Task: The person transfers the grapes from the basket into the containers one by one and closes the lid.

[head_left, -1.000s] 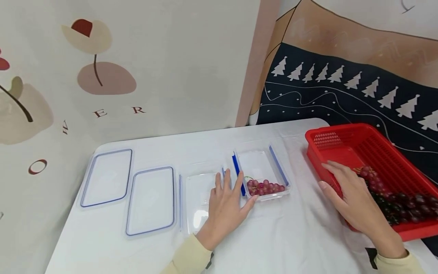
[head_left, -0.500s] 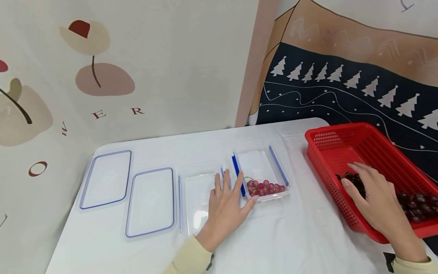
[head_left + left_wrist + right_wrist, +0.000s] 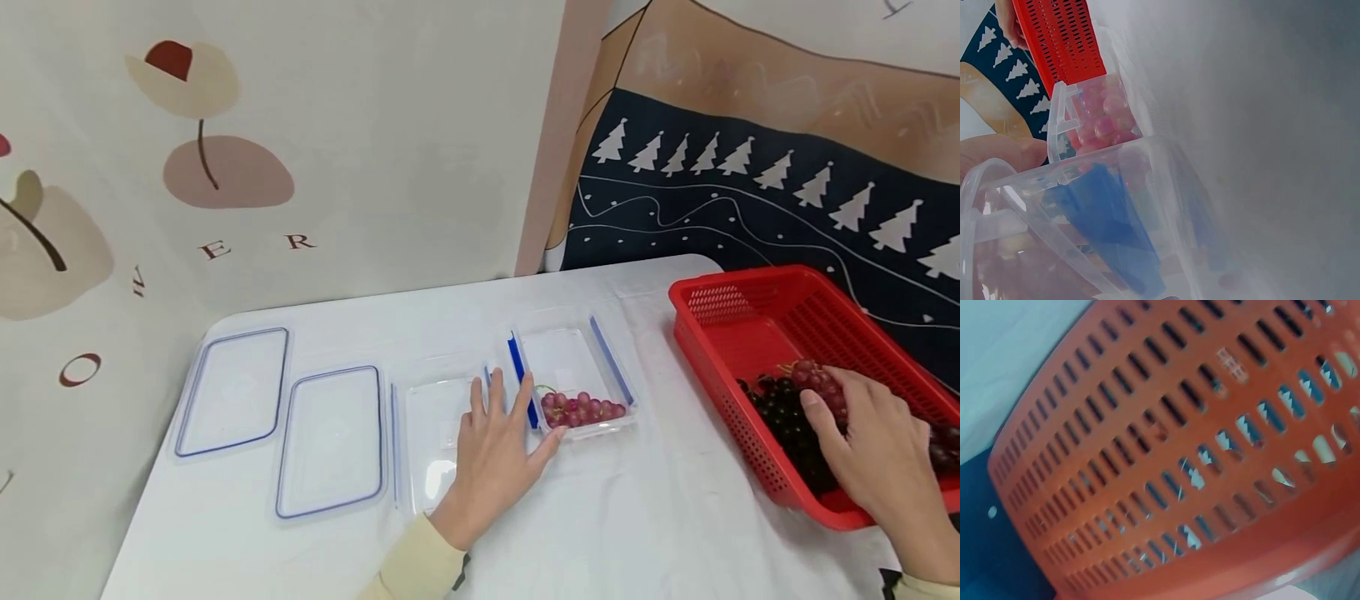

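Observation:
My left hand (image 3: 495, 450) rests with spread, straight fingers over the right side of a clear plastic food container (image 3: 427, 417). In the left wrist view, its thumb (image 3: 1007, 153) lies by the container's rim, above a blue clip (image 3: 1110, 219). Beside that stands a second clear container (image 3: 558, 358) with a small bunch of red grapes (image 3: 581, 411) in its near end. My right hand (image 3: 885, 454) reaches into the red basket (image 3: 708, 387), thumb and fingers round another bunch of red grapes (image 3: 813, 383); its fingertips are hidden. Black grapes (image 3: 787, 421) lie under it.
Two clear lids with blue seals, a far one (image 3: 236, 392) and a nearer one (image 3: 330, 442), lie flat at the table's left. Dark red grapes (image 3: 945, 446) sit farther right in the basket. The basket's slotted wall (image 3: 1166, 425) fills most of the right wrist view.
My right hand has moved right, from over the basket's left rim, past the black grapes, to the red bunch inside. My left hand has stayed in place.

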`<state>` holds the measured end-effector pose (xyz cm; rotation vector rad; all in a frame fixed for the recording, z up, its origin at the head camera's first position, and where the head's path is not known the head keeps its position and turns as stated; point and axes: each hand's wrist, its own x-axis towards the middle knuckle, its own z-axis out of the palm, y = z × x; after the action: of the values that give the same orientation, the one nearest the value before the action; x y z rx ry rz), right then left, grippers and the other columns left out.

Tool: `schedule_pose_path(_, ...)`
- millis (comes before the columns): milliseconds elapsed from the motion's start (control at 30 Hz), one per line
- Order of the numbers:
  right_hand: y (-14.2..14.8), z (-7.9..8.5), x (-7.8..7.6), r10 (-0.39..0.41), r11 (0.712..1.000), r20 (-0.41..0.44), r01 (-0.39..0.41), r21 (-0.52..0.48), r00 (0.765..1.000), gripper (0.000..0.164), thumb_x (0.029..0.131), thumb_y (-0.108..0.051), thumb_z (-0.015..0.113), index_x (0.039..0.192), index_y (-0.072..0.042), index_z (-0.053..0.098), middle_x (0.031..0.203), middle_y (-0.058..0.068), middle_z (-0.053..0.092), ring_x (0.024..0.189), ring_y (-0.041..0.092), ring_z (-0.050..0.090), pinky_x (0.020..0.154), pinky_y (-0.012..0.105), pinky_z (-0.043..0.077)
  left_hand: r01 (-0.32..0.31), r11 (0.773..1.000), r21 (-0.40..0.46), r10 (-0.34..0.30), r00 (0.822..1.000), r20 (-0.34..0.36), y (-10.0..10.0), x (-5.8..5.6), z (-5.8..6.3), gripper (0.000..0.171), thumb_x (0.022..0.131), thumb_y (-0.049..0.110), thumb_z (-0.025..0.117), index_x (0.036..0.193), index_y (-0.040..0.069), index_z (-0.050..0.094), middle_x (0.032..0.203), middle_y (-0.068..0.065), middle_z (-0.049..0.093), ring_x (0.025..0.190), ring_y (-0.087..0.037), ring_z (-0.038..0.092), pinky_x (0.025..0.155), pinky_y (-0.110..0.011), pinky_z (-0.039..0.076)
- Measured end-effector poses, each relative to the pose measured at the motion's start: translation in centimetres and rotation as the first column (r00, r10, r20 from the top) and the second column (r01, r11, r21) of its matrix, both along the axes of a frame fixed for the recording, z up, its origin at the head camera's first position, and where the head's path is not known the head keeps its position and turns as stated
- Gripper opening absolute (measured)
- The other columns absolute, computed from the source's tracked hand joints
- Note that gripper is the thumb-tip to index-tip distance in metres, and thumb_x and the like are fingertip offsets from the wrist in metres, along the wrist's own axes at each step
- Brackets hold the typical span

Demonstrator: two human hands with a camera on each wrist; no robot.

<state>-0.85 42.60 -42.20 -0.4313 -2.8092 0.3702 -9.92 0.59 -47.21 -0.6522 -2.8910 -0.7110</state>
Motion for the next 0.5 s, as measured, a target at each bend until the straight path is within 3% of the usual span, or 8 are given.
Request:
schedule_pose_path(300, 1.1, 0.2, 0.0, -0.146, 0.989, 0.008, 0.145, 0.009, 0.989, 0.075, 0.117, -0.048, 0.034, 0.156, 0.016, 0.035, 0.160, 0.046, 0.026, 0.148, 0.069, 0.018, 0.115, 0.086, 0.004, -0.012, 1.000, 0.011, 0.012, 1.000, 0.013, -0.3, -0.1, 0.1, 0.085, 0.104, 0.067, 0.060, 0.169, 0.015, 0.044, 0.170, -0.033, 0.031, 0.153, -0.063, 0.027, 0.107, -0.076, 0.045)
schedule_pose_path(500, 1.8, 0.0, 0.4, -0.229, 0.973, 0.029, 0.228, 0.022, 0.973, 0.076, 0.118, -0.048, 0.029, 0.154, 0.019, 0.034, 0.161, 0.048, 0.023, 0.150, 0.070, 0.016, 0.122, 0.079, 0.007, -0.010, 1.000, 0.011, 0.010, 1.000, -0.002, -0.3, -0.1, 0.1, 0.085, 0.103, 0.066, 0.062, 0.168, 0.014, 0.046, 0.169, -0.033, 0.033, 0.152, -0.064, 0.030, 0.105, -0.076, 0.046)
